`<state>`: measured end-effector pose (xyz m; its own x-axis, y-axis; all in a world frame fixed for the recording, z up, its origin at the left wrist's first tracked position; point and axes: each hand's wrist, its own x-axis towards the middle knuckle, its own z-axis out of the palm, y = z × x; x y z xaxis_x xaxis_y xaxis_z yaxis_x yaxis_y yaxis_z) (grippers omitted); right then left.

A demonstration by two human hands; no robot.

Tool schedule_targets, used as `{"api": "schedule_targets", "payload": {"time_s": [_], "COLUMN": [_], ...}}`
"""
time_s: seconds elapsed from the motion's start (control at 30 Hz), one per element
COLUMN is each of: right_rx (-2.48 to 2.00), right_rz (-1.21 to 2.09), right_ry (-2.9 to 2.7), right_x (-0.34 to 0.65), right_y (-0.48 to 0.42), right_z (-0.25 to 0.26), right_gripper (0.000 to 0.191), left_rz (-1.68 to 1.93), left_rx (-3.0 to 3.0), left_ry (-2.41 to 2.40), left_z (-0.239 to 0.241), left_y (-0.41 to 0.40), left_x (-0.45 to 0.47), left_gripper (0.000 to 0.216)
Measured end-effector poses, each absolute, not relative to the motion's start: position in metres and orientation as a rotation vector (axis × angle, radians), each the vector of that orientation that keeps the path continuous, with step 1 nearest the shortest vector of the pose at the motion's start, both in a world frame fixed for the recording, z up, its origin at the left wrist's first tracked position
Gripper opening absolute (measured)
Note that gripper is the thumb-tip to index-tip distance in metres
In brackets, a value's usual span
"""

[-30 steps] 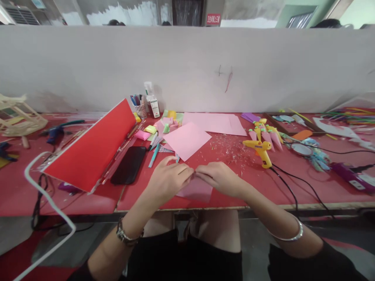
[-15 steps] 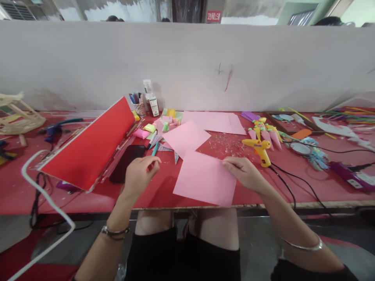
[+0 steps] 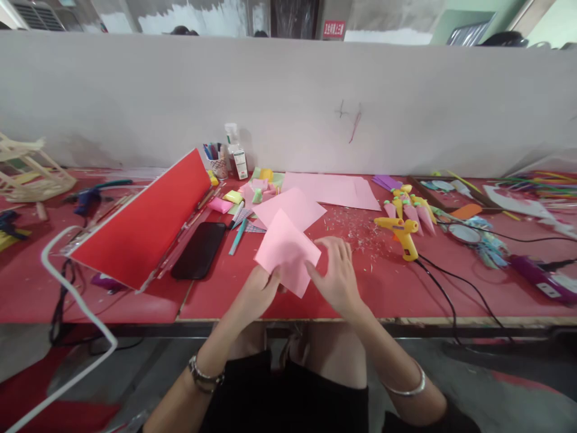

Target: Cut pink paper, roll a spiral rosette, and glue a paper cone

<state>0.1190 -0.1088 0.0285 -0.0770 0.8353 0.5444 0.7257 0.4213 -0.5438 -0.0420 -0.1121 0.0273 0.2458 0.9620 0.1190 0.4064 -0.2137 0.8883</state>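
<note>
A sheet of pink paper is held up above the front of the table, turned so a corner points away from me. My left hand grips its lower left edge, thumb on top and the fingers mostly hidden underneath. Beside the paper's right corner is my right hand, fingers curved and apart, its thumb at or very near the edge; contact is hard to make out. Just behind lies another pink sheet on the table, with larger pink sheets farther back.
To the right stands a yellow glue gun with a black cord, near pink carrot-shaped pieces. On the left are a black phone, a teal pen and a leaning red board. Scraps dot the red table.
The pink sheet has been lifted and turned, and looks smaller. My left hand has come in from the left and taken hold of it; my right hand has moved left and opened.
</note>
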Motion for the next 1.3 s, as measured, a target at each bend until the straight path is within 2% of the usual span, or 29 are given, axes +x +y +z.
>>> {"api": "schedule_targets", "payload": {"time_s": [0.1,0.23,0.43,0.57,1.1,1.2,1.3], "right_rx": [-1.104,-1.029,-0.985,-1.037,-0.888,-0.864,-0.867], "right_rz": [0.413,0.761,1.025,1.088,1.262,1.249,1.191], "right_ry": [-2.088,-2.018,-1.934,-1.946,-1.907,-1.929,-1.895], "right_x": [0.107,0.101,0.101,0.102,0.108,0.110,0.111], "right_y": [-0.117,-0.122,-0.125,-0.128,-0.126,-0.127,-0.124], "right_z": [0.038,0.043,0.043,0.048,0.056,0.056,0.054], "right_gripper": [0.023,0.030,0.029,0.037,0.031,0.024,0.009], "left_rz": [0.981,1.014,0.988,1.013,1.177,1.152,1.084], "left_rx": [1.728,1.543,1.444,1.440,1.601,1.652,1.648], "left_ry": [1.116,0.885,0.869,0.842,0.873,0.923,1.056], "left_z": [0.028,0.028,0.031,0.032,0.029,0.031,0.033], "left_y": [-0.113,-0.113,-0.115,-0.115,-0.114,-0.115,-0.114], "left_x": [-0.041,-0.044,-0.044,-0.043,-0.039,-0.040,-0.043], "left_gripper": [0.024,0.043,0.050,0.055,0.057,0.048,0.037]}}
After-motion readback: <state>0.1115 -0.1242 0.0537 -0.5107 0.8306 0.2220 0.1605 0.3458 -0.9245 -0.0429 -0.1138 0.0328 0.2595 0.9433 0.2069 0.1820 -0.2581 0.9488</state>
